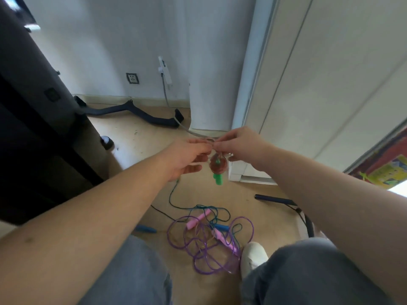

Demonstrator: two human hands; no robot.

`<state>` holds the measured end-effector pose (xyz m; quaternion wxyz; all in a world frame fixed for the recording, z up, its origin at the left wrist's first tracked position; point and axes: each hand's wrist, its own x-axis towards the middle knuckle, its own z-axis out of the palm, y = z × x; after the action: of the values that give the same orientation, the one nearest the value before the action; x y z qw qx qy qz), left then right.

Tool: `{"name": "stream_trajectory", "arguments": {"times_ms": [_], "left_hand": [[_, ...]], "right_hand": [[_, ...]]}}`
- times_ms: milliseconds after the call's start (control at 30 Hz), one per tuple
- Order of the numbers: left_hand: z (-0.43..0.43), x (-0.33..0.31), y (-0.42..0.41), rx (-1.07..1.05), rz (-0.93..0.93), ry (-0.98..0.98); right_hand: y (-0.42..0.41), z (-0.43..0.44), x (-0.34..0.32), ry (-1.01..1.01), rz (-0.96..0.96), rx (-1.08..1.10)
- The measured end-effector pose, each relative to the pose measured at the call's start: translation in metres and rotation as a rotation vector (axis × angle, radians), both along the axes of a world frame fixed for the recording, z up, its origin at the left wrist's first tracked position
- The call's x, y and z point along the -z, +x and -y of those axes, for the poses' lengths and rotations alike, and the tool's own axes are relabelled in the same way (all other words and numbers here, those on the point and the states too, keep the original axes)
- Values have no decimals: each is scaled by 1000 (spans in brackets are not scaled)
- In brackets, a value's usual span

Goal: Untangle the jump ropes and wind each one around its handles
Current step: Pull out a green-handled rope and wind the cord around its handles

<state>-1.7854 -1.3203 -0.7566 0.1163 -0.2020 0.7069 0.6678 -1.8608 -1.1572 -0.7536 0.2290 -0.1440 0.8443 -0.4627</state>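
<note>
Both hands are raised in front of me, fingertips meeting. My left hand (189,156) and my right hand (239,143) pinch a thin clear rope wound into a reddish bundle (218,165) around green handles (218,179), which hang just below the fingers. On the floor between my knees lies a tangle: a purple rope (209,249) with pink handles (198,219), and a dark teal rope (176,201) with blue handles (146,228). The teal rope trails up toward my left hand.
A dark chair (39,111) stands at left. A black-handled rope (284,200) lies at right on the wooden floor. A white door frame (246,168) and white cabinet stand ahead. My white shoe (253,256) touches the tangle.
</note>
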Motion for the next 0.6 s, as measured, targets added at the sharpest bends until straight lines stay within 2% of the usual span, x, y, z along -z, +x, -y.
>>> {"name": "stream_trajectory", "arguments": {"times_ms": [333, 467, 600], "left_hand": [[67, 65, -151, -91, 99, -56], [81, 41, -171, -180, 147, -123], [81, -28, -180, -218, 179, -134]], "right_hand": [[-152, 82, 85, -50, 148, 1], [-174, 100, 61, -45, 220, -7], [-179, 109, -9, -39, 256, -2]]}}
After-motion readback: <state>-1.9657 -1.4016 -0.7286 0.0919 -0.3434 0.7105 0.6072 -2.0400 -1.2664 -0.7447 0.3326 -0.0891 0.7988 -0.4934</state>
